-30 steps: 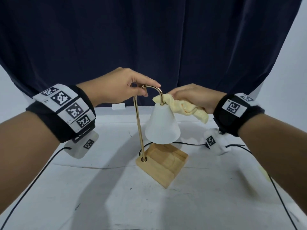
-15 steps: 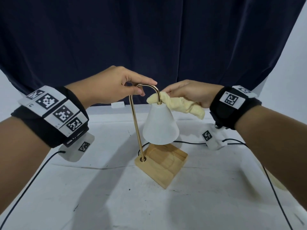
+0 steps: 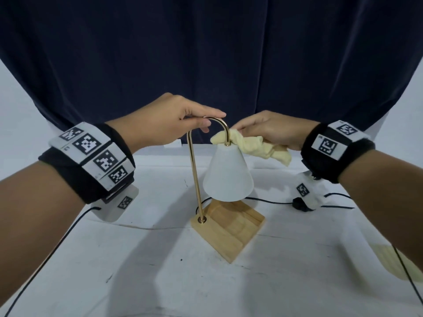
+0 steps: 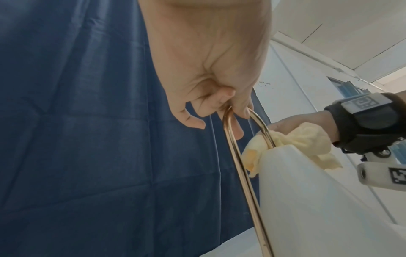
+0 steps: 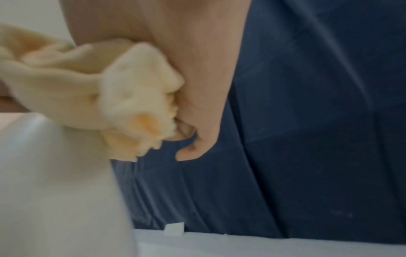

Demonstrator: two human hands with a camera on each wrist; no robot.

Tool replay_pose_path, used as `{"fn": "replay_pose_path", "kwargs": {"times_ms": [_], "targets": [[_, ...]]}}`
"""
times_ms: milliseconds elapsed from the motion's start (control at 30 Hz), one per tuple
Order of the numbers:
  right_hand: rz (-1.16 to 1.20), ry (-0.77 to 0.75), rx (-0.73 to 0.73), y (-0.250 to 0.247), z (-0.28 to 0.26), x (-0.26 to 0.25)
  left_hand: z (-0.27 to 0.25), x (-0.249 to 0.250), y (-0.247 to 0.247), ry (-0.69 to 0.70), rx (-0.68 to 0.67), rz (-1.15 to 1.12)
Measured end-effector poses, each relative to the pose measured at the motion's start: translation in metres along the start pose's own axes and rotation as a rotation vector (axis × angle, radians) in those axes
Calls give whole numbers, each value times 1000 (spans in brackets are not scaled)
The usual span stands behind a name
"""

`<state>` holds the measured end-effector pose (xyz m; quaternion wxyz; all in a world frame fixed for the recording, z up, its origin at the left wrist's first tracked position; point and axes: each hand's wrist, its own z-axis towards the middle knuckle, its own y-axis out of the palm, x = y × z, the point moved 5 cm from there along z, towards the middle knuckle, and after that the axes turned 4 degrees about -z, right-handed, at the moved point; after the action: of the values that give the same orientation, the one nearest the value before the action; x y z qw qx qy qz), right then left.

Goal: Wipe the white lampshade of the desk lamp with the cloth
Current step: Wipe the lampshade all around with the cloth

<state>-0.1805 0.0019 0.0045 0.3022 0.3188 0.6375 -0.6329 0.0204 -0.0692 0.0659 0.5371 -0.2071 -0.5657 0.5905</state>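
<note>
A white cone lampshade [image 3: 227, 177] hangs from a curved brass arm [image 3: 194, 175] on a wooden base [image 3: 229, 227] at the table's middle. My left hand [image 3: 183, 123] pinches the top of the brass arch [image 4: 237, 114] between thumb and fingers. My right hand [image 3: 270, 131] grips a crumpled pale yellow cloth [image 3: 256, 146]; the cloth lies against the top of the shade behind the brass arm's end [image 4: 283, 140]. In the right wrist view the cloth [image 5: 105, 93] bunches above the shade [image 5: 54, 182] and hides most of my fingers.
A dark blue curtain [image 3: 206, 53] hangs behind the white table [image 3: 137, 271]. Black cables [image 3: 263, 200] run across the table behind the lamp and along both sides. A second pale yellow cloth [image 3: 393, 261] lies at the right edge. A small white block [image 3: 172, 143] sits at the back edge.
The cloth's end has slid a little along the shade's top near the brass arm, and my right hand has drawn back slightly to the right. My left hand keeps its pinch on the arch.
</note>
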Motion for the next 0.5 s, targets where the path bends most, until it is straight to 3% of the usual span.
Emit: {"fn": "replay_pose_path", "kwargs": {"times_ms": [500], "targets": [[46, 21, -81, -3, 7, -2, -2, 7, 1, -15, 17, 23]]}}
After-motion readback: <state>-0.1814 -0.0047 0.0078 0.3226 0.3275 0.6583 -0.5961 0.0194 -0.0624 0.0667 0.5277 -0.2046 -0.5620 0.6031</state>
